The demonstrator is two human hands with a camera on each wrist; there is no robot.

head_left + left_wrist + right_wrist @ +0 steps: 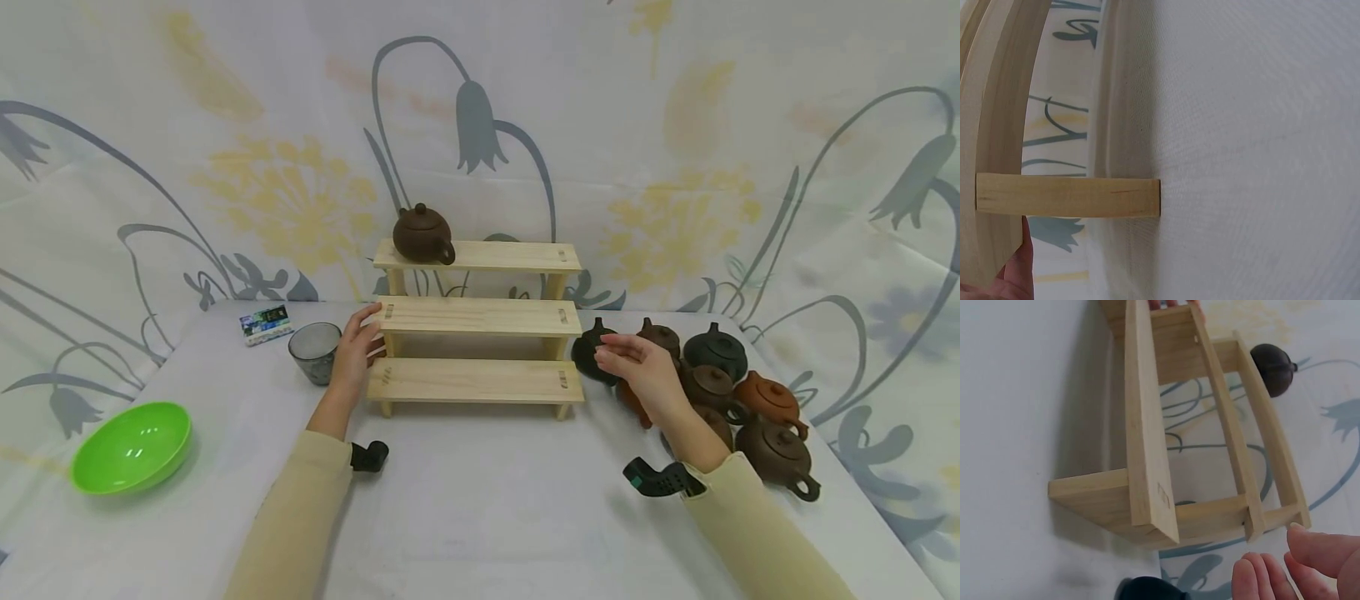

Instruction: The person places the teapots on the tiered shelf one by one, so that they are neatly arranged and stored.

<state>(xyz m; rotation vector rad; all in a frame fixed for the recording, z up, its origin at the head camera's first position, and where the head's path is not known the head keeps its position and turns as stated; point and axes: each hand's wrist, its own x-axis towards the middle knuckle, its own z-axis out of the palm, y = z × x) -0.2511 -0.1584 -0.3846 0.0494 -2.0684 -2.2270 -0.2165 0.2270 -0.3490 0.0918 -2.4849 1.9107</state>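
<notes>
A three-step wooden stand (480,317) stands at the middle of the table, with a dark brown teapot (422,235) on the left of its top step. My left hand (354,354) grips the left end of the middle step; in the left wrist view, part of that hand (1017,272) shows at the step's edge. To the right of the stand my right hand (645,375) is held over the front of a teapot cluster, near a black teapot (587,354). Its fingers are loosely bent with nothing between them, and it partly hides a reddish-brown teapot behind it.
Several brown, black and reddish teapots, among them a brown one (776,454), crowd the table's right side. To the left are a grey glass cup (313,354), a small colourful box (266,326) and a green bowl (131,450). A patterned cloth (300,125) hangs behind.
</notes>
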